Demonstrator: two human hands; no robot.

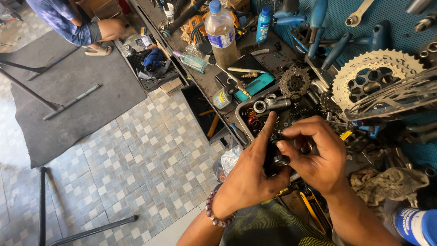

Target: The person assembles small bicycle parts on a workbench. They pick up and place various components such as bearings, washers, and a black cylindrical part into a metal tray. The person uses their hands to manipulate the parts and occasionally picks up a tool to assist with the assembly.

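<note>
While the left hand (248,175) cradles a small black part (276,160) just above the parts tray (241,119), fingers closed round it, the right hand (314,157) pinches its top, seemingly to steady it.

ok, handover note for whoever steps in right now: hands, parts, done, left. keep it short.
Left hand: wrapped around a small black cylindrical part, forefinger stretched out past it.
Right hand: fingers pinching at the top end of that same part; what they grip there is too small to tell.
Both are held over the parts tray of rings and small fittings on the bench edge. Sprockets lie behind it.
Done: part is out of the tray and in hand.
Left: it is not yet set down or fitted to anything.
</note>
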